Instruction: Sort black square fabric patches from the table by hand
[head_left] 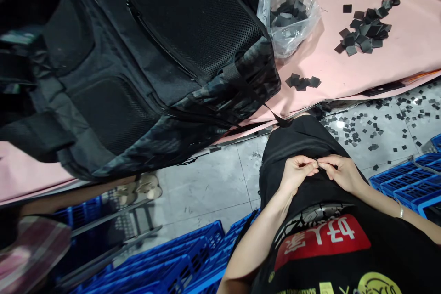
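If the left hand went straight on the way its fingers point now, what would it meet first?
Its fingers point sideways at the right hand. The left hand would meet the small dark piece that both hands seem to pinch, then the right fingertips; they look almost touching.

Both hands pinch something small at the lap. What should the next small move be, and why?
Probably raise the black piece to the backpack: left hand and right hand both pinch it low at the lap, apart from the table.
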Demonstrator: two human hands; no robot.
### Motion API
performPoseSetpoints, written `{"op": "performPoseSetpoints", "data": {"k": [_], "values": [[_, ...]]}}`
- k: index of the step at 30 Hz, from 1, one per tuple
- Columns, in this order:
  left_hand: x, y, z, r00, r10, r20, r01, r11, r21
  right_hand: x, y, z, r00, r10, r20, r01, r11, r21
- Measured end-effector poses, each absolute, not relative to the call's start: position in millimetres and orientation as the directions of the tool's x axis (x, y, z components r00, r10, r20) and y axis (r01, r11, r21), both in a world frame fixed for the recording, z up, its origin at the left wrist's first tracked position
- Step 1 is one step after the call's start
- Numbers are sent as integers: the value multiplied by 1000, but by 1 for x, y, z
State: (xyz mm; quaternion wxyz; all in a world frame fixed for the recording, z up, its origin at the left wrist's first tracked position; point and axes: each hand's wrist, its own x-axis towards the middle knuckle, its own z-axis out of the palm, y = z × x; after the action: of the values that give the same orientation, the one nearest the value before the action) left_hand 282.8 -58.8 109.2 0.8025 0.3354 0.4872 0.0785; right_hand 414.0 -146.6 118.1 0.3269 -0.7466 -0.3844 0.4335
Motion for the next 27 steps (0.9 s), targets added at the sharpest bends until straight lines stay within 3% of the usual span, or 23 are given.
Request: {"op": "performPoseSetpoints", "data": {"k": [8,13,17,21,27], "values": [[285,-63,109,497,542,-677,177,701,691,414,-146,117,333,856,-395,294,-492,-819],[285,-64,107,543,604,-584,221,569,793,416,-142,111,350,797,-492,194,-575,-795],[282,-64,109,542,772,-332,336,163,928,417,-138,107,393,768,-505,76,-575,-815],[279,-65,110,631,770,-99,481,-288,828,416,-137,103,350,776,-524,-16,-554,-832],[275,-67,106,642,766,39,529,-479,700,417,-132,105,190,840,-508,-95,-499,-861]]}}
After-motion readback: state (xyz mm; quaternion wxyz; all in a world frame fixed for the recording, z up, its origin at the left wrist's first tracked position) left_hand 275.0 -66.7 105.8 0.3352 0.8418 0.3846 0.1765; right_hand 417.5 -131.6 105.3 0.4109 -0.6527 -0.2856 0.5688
